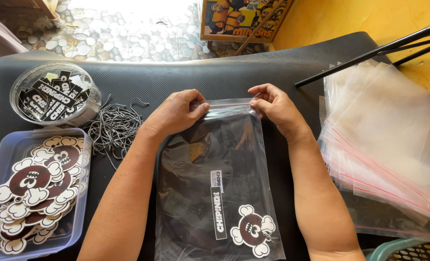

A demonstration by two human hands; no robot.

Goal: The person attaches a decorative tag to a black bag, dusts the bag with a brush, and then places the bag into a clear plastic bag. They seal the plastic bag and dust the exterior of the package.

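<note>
Clear zip bag (219, 193), flat on the black tabletop (176, 77), reaching from both hands back toward the body between the forearms. Already inside: a folded black garment, a narrow black tag and a cartoon-skull sticker (253, 231) low in the bag. Top seal strip seemingly only partly pressed shut, judging from the pinch at both corners; closing appears to be what is left. Left hand (176, 113) pinching the strip at its left end, fingers narrow, thumb against fingertips. Right hand (275, 106) pinching the right end the same way, fingers curled tight on the plastic.

Right of the right hand, well apart: a fanned stack of empty clear bags (379, 140) with red seal lines. Left of the left forearm: a clear tray (82, 193) of skull stickers. Beyond it, a round tub (55, 94) of black tags. Just beside the left wrist: a loose heap of black-and-white cords (113, 128).
</note>
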